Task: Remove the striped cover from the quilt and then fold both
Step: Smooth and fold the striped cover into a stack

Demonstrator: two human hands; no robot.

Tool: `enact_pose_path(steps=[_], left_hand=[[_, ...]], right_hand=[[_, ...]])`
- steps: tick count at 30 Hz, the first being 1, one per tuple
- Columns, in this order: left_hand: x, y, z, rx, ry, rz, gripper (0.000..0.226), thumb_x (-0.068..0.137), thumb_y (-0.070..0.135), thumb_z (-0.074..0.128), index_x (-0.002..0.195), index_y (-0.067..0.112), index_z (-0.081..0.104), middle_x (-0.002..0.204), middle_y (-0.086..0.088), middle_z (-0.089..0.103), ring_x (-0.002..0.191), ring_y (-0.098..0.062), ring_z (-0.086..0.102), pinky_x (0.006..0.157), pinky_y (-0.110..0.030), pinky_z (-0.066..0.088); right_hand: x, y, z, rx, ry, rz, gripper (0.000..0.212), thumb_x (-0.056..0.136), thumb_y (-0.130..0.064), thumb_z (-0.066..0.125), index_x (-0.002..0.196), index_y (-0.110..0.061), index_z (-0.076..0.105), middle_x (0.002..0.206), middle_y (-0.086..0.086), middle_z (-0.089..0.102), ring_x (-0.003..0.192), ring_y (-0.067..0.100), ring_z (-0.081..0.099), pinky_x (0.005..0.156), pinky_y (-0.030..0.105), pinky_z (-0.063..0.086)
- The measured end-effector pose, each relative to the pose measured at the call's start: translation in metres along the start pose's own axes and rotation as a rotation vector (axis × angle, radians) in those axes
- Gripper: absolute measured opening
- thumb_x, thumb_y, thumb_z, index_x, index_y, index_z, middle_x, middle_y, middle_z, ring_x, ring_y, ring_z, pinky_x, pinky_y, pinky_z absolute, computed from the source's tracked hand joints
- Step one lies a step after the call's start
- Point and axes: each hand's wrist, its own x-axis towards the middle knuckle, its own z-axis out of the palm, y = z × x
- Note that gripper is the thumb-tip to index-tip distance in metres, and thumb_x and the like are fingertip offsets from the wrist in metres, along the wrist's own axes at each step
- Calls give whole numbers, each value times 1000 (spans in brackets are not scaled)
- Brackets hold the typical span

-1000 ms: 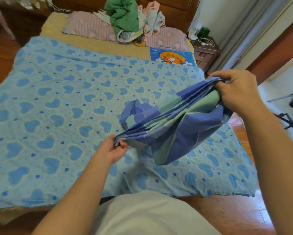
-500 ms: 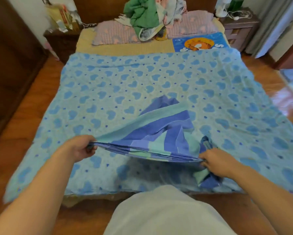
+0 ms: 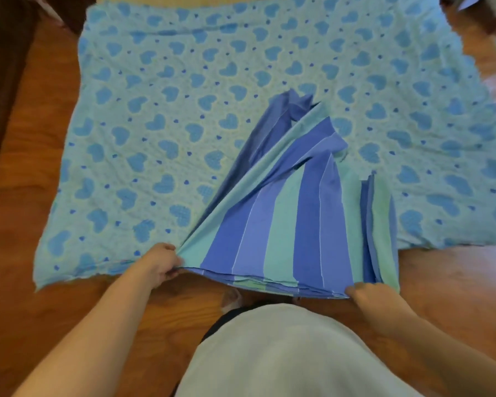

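While gathered into several layers along its near edge, lies stretched between two hands at the lower middle of the frame: striped cotton cover [image 3: 287,224] in bands of dark blue, lighter blue and pale green. Fans upward from that edge to a crumpled peak near the centre of the frame, with a narrower folded stack of the same cloth along its right side. Rests on top of the light blue quilt printed with darker blue hearts [image 3: 161,116], fully out of it. Quilt spread flat over the bed, filling the upper and middle frame, its near hem hanging just past the bed's foot.

Left hand [image 3: 159,266], lower left of centre, grips the cover's left corner, fingers curled round the bunched layers. Right hand [image 3: 374,296], lower right, holds the right corner, fingers curled over the edge; fingertips hidden under the cloth.

Below the hands, pale grey shirt front [image 3: 284,353] at the bottom centre. Reddish-brown wooden floor [image 3: 32,196] on both sides of the bed. Strip of yellow woven mat [image 3: 183,0] at the top edge, beyond the quilt. Dark wooden furniture [image 3: 0,67] along the left edge.
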Motion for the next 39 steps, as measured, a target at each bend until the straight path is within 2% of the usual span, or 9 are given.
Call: enact_pose_path(steps=[5,12,15,20,26,28,32,36,39], left_hand=[[0,-46,5,228,-146,-73,14,96,-3,44,88,2,55,58,-13,51,48,-22,49,40,-20,40],[-54,-16,14,-199,-545,-221,29,91,3,35,100,-7,61,87,-28,68,76,-37,66,68,-46,56],[-96,149,0,-651,-608,118,29,91,-2,30,95,-11,58,86,-30,67,83,-43,66,69,-57,57],[-285,433,-76,-907,-594,923,29,93,2,34,91,1,63,83,-14,66,66,-24,68,58,-33,59],[-467,516,-153,-1248,-261,1544,32,95,14,33,70,19,54,63,1,57,58,-14,57,54,-22,41],[-451,522,-163,-1202,-111,1463,28,95,20,36,85,21,63,85,2,63,76,-17,62,63,-24,49],[-364,493,-162,-1060,-24,1060,41,101,11,28,112,7,67,115,-12,69,98,-30,70,75,-42,59],[-376,482,-161,-1474,-66,1334,31,95,5,33,101,-4,62,98,-22,68,93,-34,70,80,-45,60],[-404,489,-152,-1571,-136,1412,29,91,0,36,72,5,58,81,-16,57,76,-31,62,74,-37,57]], right_hand=[[-39,-31,18,201,57,231,14,68,-19,70,81,-20,65,65,-1,56,41,26,57,38,28,22],[-50,-14,-16,265,-309,267,19,95,-27,44,76,-28,40,113,7,67,107,25,61,70,29,32],[-22,89,-149,139,152,515,22,97,-26,48,74,-25,49,103,14,68,96,32,64,76,33,46],[-74,209,-460,119,1057,723,17,93,-16,49,100,-16,64,103,29,63,91,46,62,76,44,51],[-143,239,-654,76,1865,650,29,90,-14,40,107,-3,61,100,35,60,85,52,58,68,48,46],[-113,240,-655,48,1911,481,25,90,-20,41,98,-6,60,94,31,62,79,48,57,60,42,38],[-13,242,-627,-94,1000,188,23,96,-27,49,95,-9,64,104,23,66,85,36,58,72,40,47],[4,251,-643,348,1611,401,31,92,-19,39,105,-7,65,102,31,64,88,48,60,70,45,47],[-6,232,-652,485,1778,350,29,90,-16,37,93,-3,63,93,32,62,75,45,54,60,39,32]])
